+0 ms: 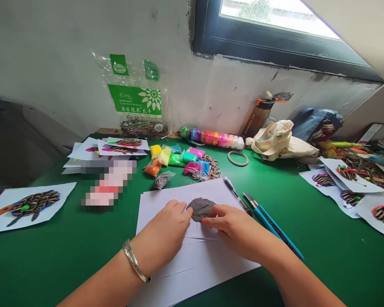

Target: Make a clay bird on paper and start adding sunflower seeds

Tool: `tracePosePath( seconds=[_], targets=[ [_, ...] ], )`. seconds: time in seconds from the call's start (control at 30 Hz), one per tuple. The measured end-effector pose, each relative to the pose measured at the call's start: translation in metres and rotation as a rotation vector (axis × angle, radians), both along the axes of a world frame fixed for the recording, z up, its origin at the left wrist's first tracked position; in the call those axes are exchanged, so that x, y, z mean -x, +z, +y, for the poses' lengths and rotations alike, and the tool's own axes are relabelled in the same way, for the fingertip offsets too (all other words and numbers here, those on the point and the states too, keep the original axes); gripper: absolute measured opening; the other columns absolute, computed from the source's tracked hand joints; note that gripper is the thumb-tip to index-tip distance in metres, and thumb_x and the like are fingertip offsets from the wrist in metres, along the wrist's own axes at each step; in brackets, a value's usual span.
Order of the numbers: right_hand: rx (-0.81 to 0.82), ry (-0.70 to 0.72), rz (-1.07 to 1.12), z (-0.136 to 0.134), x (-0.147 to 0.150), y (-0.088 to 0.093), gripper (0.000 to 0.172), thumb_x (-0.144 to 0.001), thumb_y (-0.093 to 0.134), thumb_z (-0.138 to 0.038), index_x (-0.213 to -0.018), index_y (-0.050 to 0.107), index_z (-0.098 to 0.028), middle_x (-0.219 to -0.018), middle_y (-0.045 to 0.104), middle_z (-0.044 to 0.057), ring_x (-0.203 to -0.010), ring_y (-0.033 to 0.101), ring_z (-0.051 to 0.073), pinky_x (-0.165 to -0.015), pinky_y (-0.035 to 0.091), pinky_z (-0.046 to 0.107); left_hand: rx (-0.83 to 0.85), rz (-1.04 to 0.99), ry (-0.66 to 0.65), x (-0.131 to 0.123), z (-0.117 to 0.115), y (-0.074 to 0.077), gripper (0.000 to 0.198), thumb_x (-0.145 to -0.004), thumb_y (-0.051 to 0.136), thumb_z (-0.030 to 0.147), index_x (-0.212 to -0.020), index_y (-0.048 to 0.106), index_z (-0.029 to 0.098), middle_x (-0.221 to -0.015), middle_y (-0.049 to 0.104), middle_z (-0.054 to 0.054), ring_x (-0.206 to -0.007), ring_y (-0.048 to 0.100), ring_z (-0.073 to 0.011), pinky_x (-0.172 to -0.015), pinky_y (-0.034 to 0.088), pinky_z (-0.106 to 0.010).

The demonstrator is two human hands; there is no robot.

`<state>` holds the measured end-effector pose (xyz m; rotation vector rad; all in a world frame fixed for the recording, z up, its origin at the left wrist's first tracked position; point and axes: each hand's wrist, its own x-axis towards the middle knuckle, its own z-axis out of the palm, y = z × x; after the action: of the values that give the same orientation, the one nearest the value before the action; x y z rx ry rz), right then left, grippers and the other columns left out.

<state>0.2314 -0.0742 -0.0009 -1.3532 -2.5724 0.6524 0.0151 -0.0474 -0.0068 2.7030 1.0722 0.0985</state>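
A flat grey lump of clay (201,207) lies on white paper (192,260) spread on the green table (323,238). My left hand (169,224) has its fingers curled, the fingertips pressing the clay's left edge. My right hand (232,221) touches the clay's right lower edge with bent fingertips. A silver bangle (135,261) is on my left wrist.
Small bags of coloured clay (176,160) and loose sunflower seeds (213,167) lie behind the paper. A pen (237,195) and a blue utility knife (273,225) lie to its right. Seed pictures on paper (25,205), a tape ring (238,158), a cloth bag (280,140) and a bottle (259,115) surround them.
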Motion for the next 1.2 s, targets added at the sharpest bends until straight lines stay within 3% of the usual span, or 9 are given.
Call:
tracePosePath(
  seconds=[0.13, 0.33, 0.5, 0.73, 0.93, 1.1, 1.2],
  targets=[
    [-0.031, 0.008, -0.047, -0.002, 0.001, -0.001, 0.037, -0.082, 0.049, -0.001, -0.099, 0.07, -0.025, -0.093, 0.064, 0.004, -0.084, 0.058, 0.018, -0.072, 0.044, 0.027, 0.026, 0.039, 0.022, 0.0, -0.002, 0.005, 0.024, -0.093, 0.045, 0.011, -0.111, 0.06, 0.014, -0.103, 0.063, -0.012, -0.097, 0.057, -0.0266, -0.083, 0.049, -0.04],
    [-0.069, -0.019, -0.064, -0.002, 0.001, -0.005, 0.03, -0.084, 0.05, -0.006, -0.095, 0.069, -0.025, -0.09, 0.064, 0.002, -0.081, 0.058, 0.017, -0.07, 0.041, 0.026, 0.006, 0.083, -0.049, -0.002, -0.007, 0.008, 0.026, -0.092, 0.045, 0.008, -0.107, 0.064, 0.015, -0.103, 0.064, -0.012, -0.099, 0.057, -0.0282, -0.083, 0.051, -0.042],
    [-0.084, -0.05, -0.049, -0.002, 0.001, -0.006, 0.035, -0.089, 0.046, -0.009, -0.108, 0.068, -0.029, -0.087, 0.063, 0.001, -0.077, 0.057, 0.015, -0.065, 0.037, 0.024, -0.021, 0.077, -0.038, -0.002, -0.008, 0.003, 0.028, -0.091, 0.047, 0.008, -0.113, 0.063, 0.015, -0.112, 0.062, -0.015, -0.108, 0.054, -0.0306, -0.084, 0.051, -0.042],
    [-0.19, -0.024, -0.177, -0.005, 0.007, -0.017, 0.024, -0.085, 0.05, -0.012, -0.094, 0.068, -0.026, -0.078, 0.058, 0.0, -0.065, 0.049, 0.014, -0.056, 0.027, 0.028, -0.005, 0.118, -0.042, -0.004, -0.008, 0.006, 0.029, -0.09, 0.046, 0.007, -0.111, 0.065, 0.013, -0.111, 0.062, -0.016, -0.108, 0.054, -0.0317, -0.083, 0.052, -0.043],
    [-0.131, -0.08, -0.065, -0.006, 0.005, -0.01, 0.039, -0.087, 0.046, -0.008, -0.111, 0.064, -0.032, -0.089, 0.06, 0.0, -0.072, 0.054, 0.013, -0.061, 0.032, 0.025, 0.032, 0.079, -0.026, -0.004, -0.008, 0.011, 0.024, -0.091, 0.045, 0.008, -0.102, 0.066, 0.016, -0.099, 0.063, -0.012, -0.098, 0.056, -0.0281, -0.082, 0.051, -0.043],
    [-0.214, -0.021, -0.136, -0.004, 0.01, -0.015, 0.027, -0.085, 0.051, -0.01, -0.099, 0.067, -0.026, -0.08, 0.057, 0.002, -0.071, 0.048, 0.016, -0.06, 0.03, 0.028, 0.102, 0.036, 0.002, -0.001, -0.003, 0.01, 0.021, -0.093, 0.045, 0.012, -0.101, 0.064, 0.016, -0.097, 0.062, -0.009, -0.094, 0.056, -0.0265, -0.082, 0.05, -0.042],
    [-0.241, -0.021, -0.126, -0.003, 0.013, -0.015, 0.028, -0.084, 0.051, -0.008, -0.099, 0.068, -0.025, -0.082, 0.058, 0.003, -0.072, 0.048, 0.017, -0.061, 0.031, 0.028, 0.12, 0.042, 0.007, 0.0, 0.002, 0.009, 0.021, -0.095, 0.043, 0.013, -0.097, 0.064, 0.015, -0.096, 0.062, -0.009, -0.094, 0.056, -0.0261, -0.08, 0.049, -0.041]
  ],
)
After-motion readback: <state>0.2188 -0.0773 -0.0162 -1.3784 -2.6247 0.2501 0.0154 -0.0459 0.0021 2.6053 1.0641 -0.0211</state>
